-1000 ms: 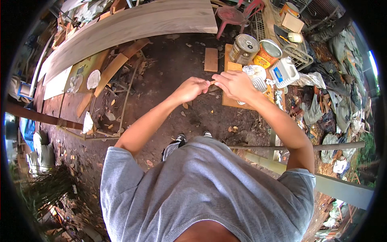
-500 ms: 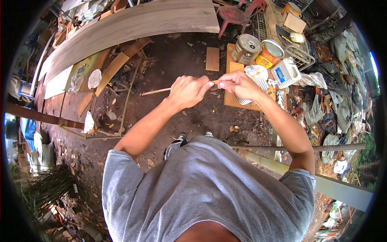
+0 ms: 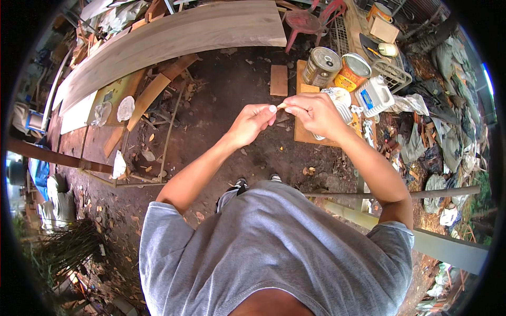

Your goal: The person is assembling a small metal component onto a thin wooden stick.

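1. Pinching a thin tan piece [image 3: 281, 106] between left hand [image 3: 251, 124] and right hand [image 3: 319, 116], fingers narrowed on it.
2. It's up over the dirt floor [image 3: 232, 79], near the worktop [image 3: 303, 132].
3. Gripped, not set down yet; can't tell what's left tbh.

The 2 hands [image 3: 250, 124] [image 3: 319, 115] partly hide a slim piece [image 3: 281, 106] too small to identify.
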Available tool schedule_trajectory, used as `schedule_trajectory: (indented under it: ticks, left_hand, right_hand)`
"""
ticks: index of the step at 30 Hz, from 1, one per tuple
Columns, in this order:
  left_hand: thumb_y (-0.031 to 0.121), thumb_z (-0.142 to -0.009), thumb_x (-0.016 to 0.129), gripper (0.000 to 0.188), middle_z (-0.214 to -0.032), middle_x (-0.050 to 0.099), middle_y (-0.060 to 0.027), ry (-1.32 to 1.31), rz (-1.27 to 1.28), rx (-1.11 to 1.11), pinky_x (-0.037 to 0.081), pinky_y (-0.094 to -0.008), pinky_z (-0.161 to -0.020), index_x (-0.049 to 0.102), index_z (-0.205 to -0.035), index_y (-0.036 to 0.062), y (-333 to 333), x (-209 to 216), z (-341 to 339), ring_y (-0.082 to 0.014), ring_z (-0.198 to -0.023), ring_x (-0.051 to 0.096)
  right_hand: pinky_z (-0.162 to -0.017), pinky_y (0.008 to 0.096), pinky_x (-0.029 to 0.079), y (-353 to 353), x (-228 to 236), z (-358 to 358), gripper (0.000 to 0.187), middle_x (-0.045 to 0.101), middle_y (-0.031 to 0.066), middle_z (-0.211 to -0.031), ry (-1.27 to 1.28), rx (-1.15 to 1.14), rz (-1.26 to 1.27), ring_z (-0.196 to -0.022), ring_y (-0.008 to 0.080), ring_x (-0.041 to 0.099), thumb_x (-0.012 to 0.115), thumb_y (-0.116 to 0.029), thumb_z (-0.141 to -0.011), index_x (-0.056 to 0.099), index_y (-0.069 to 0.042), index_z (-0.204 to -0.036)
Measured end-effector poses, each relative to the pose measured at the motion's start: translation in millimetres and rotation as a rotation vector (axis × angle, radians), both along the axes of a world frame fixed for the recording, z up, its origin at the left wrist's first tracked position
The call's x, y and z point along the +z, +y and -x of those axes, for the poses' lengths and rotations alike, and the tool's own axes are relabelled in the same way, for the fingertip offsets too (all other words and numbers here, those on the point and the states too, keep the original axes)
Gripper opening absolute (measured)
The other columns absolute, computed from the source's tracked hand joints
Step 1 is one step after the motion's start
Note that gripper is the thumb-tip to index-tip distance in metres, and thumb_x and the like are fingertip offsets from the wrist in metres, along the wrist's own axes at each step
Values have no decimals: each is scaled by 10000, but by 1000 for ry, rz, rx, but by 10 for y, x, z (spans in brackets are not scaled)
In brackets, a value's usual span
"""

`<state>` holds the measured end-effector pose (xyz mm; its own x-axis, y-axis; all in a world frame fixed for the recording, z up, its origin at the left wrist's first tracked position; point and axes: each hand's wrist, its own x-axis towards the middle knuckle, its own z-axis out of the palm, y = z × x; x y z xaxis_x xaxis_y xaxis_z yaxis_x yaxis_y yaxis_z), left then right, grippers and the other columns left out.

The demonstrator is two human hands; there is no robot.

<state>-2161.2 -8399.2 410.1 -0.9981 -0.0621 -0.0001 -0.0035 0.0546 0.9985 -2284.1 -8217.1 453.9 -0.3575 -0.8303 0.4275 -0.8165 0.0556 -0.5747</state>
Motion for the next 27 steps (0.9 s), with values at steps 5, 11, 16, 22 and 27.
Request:
schedule_trajectory:
  ticks: [5,11,16,22,27]
  left_hand:
    - [452,-975,533,421,-581,332,106,-160,-310,43,149,-223,-451,536,-722,116,68,-16,-30,-5,-515,247]
    - [371,-960,578,352,-592,424,49,68,165,233,305,-266,-482,616,-785,67,32,9,35,-84,-529,405]
    - [224,-882,615,168,-702,613,-105,503,1030,291,482,-396,-575,653,-855,62,-90,305,-50,-312,-644,611]
    - [298,-975,536,280,-606,513,-57,414,683,238,401,-322,-516,629,-858,61,-96,193,-13,-203,-547,530]
    - [374,-1028,445,368,-605,360,89,11,-174,73,219,-218,-484,593,-849,89,6,210,1,-32,-515,275]
  right_hand:
    - [-595,413,499,-26,20,-51,134,640,88,-740,312,-64,23,-682,299,634,684,-122,-808,665,-109,-940]
    - [-548,363,470,-106,-4,-5,106,599,78,-678,337,-101,58,-596,242,595,675,-130,-828,672,-123,-934]
    - [-529,305,410,-38,50,245,126,548,69,-623,-591,117,-274,-553,144,519,647,-176,-895,703,-111,-987]
    - [-535,311,407,-78,74,83,137,570,91,-637,-538,64,-147,-531,137,502,666,-146,-875,702,-54,-970]
    - [-535,343,443,-130,127,78,137,587,85,-663,206,4,205,-525,201,530,687,-95,-821,691,-58,-953]
